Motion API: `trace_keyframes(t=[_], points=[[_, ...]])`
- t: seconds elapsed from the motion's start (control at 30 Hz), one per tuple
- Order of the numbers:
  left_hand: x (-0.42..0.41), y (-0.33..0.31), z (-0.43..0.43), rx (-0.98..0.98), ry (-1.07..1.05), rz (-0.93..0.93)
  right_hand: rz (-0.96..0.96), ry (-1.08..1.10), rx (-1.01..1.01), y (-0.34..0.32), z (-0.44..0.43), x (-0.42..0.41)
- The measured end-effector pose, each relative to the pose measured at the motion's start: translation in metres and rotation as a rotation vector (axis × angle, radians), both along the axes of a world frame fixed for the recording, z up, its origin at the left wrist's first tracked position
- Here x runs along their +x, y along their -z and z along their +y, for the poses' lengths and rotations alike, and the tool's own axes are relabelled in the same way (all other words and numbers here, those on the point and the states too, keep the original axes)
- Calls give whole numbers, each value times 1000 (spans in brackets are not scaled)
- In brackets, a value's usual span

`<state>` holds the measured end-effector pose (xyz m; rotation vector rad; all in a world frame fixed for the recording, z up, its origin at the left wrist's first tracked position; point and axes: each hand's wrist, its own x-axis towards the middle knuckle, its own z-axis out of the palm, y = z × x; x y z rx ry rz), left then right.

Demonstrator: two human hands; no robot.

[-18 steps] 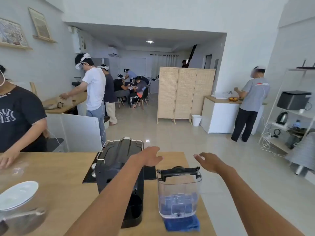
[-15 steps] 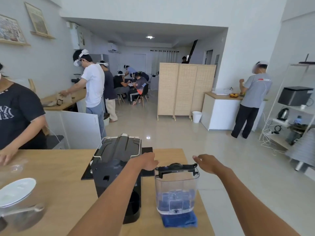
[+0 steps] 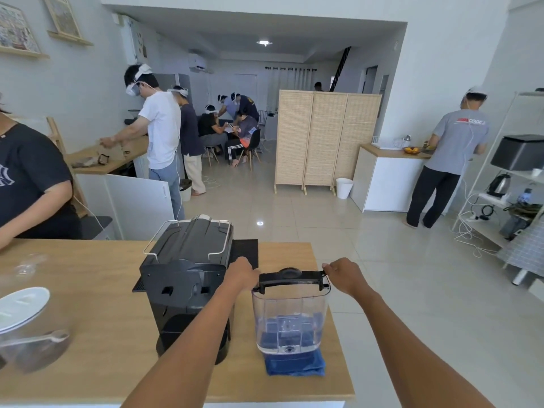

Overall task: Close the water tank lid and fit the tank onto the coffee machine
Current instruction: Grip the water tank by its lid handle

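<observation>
So far, little of the job looks finished. The water tank, clear plastic with some water in the bottom, stands upright on a folded blue cloth near the right edge of the wooden table, just beside the black coffee machine but not mounted on it. The black lid sits across the tank's mouth and looks roughly level; whether it is pressed fully home cannot be told from this angle. The left hand is at the lid's left end and the right hand at its right end, both touching the lid, fingers curled over the ends. Fingertips are hidden on the far side, so how firmly either hand clamps cannot be told; neither looks spread wide. Judgement: the closing step is in hand or just about complete, with both hands placed to press the lid down or to lift the tank by its top. Left to do: confirm the lid is seated, lift the tank off the cloth, carry it to the machine, and seat it in its place there. Where on the machine the tank docks is not clear from here.
</observation>
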<state>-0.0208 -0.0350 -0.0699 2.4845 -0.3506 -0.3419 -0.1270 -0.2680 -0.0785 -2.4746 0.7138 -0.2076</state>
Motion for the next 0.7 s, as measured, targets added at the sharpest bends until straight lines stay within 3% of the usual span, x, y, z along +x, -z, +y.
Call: trace_keyframes(t=[0.13, 0.4, 0.57, 0.7], points=[[-3, 2, -4, -94, -159, -2, -55, 96, 143, 4, -2, 1], [-7, 11, -2, -391, -417, -11, -361, 210, 570, 12, -5, -3], [-4, 13, 2, -444, -419, 9, -421, 253, 656, 22, -8, -3], [2, 14, 5, -390, -329, -37, -424, 164, 680, 18, -11, -7]])
